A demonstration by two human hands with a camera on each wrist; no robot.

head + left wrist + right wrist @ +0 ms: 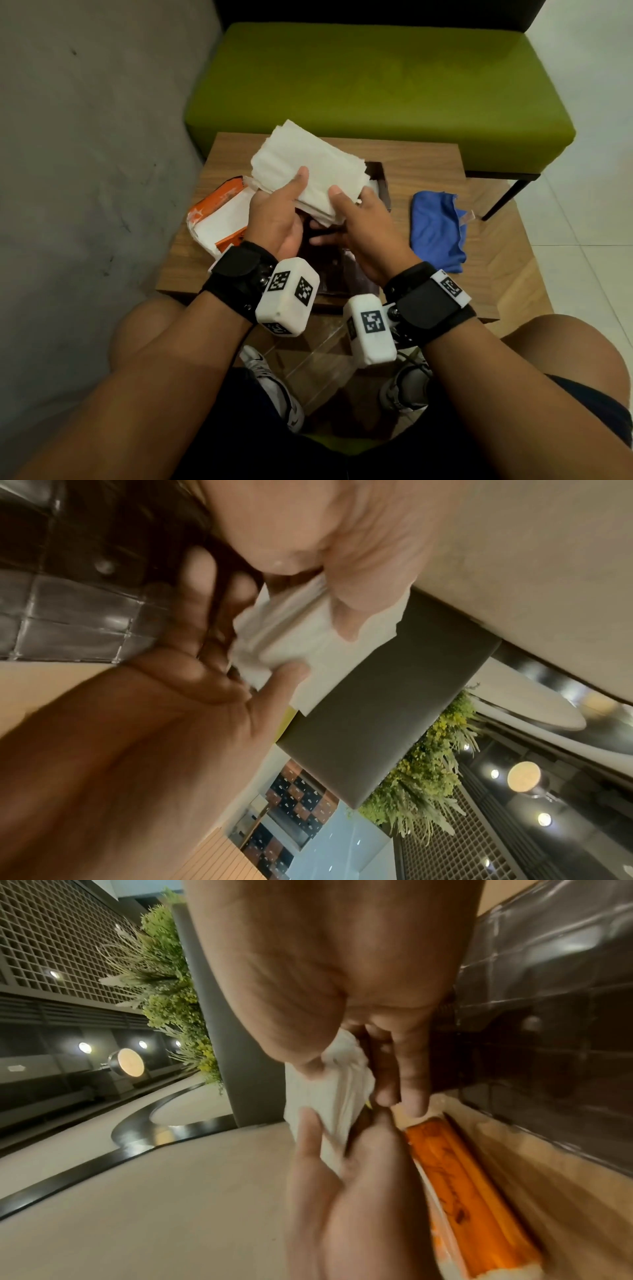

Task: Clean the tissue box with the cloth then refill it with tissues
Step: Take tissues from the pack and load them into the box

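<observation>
Both hands hold one thick stack of white tissues [308,161] above the open dark brown tissue box [381,185] on the wooden table [428,154]. My left hand [277,209] grips the stack's near left end, thumb on top. My right hand [359,212] grips the near right end, its thumb also on top. In the left wrist view the tissues [298,631] sit pinched between thumb and fingers of both hands, beside the box's dark wall [68,615]. The right wrist view shows the same tissues [329,1096]. A blue cloth [436,229] lies crumpled on the table to the right.
An opened orange and white tissue package [219,216] lies at the table's left, also seen as the orange package [462,1191]. The box's dark lid [342,274] lies at the near edge. A green bench [376,85] stands behind the table, a grey wall to the left.
</observation>
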